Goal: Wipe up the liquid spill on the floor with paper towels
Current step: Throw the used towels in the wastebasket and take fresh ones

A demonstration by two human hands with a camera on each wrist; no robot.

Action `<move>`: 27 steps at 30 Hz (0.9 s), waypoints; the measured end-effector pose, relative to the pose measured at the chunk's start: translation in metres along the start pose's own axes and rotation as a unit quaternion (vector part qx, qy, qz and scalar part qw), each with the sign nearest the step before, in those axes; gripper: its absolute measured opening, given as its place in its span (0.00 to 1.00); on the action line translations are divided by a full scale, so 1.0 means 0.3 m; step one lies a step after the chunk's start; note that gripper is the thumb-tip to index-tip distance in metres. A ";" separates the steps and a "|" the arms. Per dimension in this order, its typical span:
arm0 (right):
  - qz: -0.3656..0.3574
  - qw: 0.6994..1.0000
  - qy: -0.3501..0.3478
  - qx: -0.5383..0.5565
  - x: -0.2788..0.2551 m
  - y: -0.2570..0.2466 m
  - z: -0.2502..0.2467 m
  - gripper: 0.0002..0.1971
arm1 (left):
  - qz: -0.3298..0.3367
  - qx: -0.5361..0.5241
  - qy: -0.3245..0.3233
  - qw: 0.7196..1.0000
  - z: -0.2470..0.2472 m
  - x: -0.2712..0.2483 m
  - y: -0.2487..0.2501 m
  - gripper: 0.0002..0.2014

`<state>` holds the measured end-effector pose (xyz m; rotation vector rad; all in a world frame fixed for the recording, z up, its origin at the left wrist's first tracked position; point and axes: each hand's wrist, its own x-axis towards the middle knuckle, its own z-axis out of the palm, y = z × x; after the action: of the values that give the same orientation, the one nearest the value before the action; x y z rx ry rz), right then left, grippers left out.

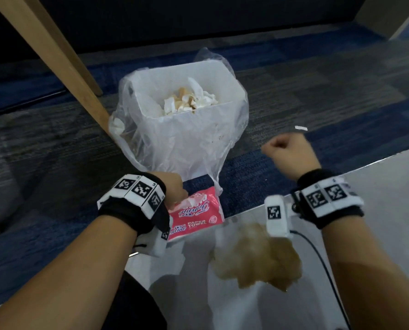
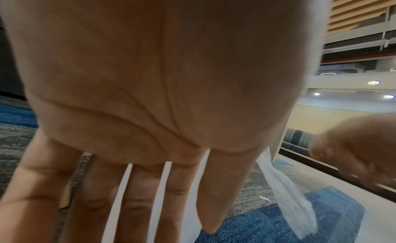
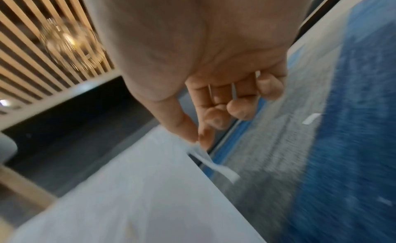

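A pink paper towel pack point(image 1: 198, 215) lies on the blue carpet just in front of the bin. My left hand point(image 1: 172, 186) reaches down onto its left end. In the left wrist view this hand point(image 2: 150, 195) shows straight, spread fingers; contact with the pack is hidden. A brown-soaked paper towel point(image 1: 255, 260) lies on the smooth grey floor point(image 1: 377, 186) between my forearms. My right hand point(image 1: 286, 151) hovers over the carpet right of the bin, fingers curled. In the right wrist view its thumb and forefinger point(image 3: 203, 136) pinch a thin white strip point(image 3: 214, 163).
A white bin point(image 1: 186, 132) with a loose clear liner holds several used, stained towels point(image 1: 189, 98). A slanted wooden table leg point(image 1: 62, 55) stands to its left. A white scrap point(image 1: 301, 128) lies on the carpet. A black cable point(image 1: 322, 258) runs along my right forearm.
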<state>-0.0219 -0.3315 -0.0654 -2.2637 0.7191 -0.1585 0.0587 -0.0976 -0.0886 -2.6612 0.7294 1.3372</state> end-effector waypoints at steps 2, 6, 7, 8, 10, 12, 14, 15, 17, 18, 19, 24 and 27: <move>0.034 0.995 -0.082 -0.052 -0.064 0.085 0.112 0.06 | -0.013 -0.006 0.043 0.999 0.004 0.009 -0.008 0.17; 0.001 0.974 -0.200 -0.106 -0.169 0.134 0.339 0.02 | -0.032 -0.031 0.035 0.998 0.003 0.023 -0.029 0.15; -0.017 0.971 -0.217 -0.099 -0.185 0.126 0.386 0.07 | -0.037 -0.032 0.039 0.998 0.004 0.027 -0.038 0.12; -0.036 0.968 -0.226 -0.098 -0.198 0.116 0.430 0.12 | -0.041 -0.032 0.047 0.998 0.009 0.028 -0.047 0.07; -0.079 0.967 -0.211 -0.123 -0.210 0.091 0.499 0.21 | -0.047 -0.029 0.056 0.997 0.016 0.030 -0.061 0.02; -0.114 0.966 -0.178 -0.152 -0.209 0.068 0.547 0.25 | -0.045 -0.033 0.050 0.997 0.026 0.026 -0.065 0.02; -0.114 0.970 -0.148 -0.156 -0.201 0.051 0.571 0.24 | -0.039 -0.039 0.044 0.997 0.030 0.023 -0.064 0.03; -0.108 0.975 -0.131 -0.146 -0.198 0.045 0.580 0.23 | -0.036 -0.042 0.043 0.998 0.032 0.019 -0.063 0.03; -0.093 0.983 -0.105 -0.121 -0.196 0.035 0.589 0.25 | -0.032 -0.044 0.040 0.998 0.037 0.020 -0.059 0.04; -0.086 0.984 -0.105 -0.113 -0.192 0.033 0.592 0.25 | -0.030 -0.046 0.038 0.998 0.038 0.020 -0.055 0.07; -0.079 0.985 -0.108 -0.110 -0.191 0.033 0.595 0.24 | -0.028 -0.052 0.035 0.998 0.040 0.016 -0.048 0.11; -0.058 0.989 -0.085 -0.109 -0.214 0.043 0.577 0.09 | -0.028 -0.074 0.033 0.996 0.048 0.018 -0.021 0.15; -0.082 0.995 -0.047 -0.030 -0.242 0.053 0.558 0.09 | -0.031 -0.081 0.024 0.996 0.043 0.015 -0.013 0.16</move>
<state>-0.0365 -0.1972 -0.1890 -2.3713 0.4946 -0.1098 0.0533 -0.0923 -0.1007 -2.8244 0.5590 1.3768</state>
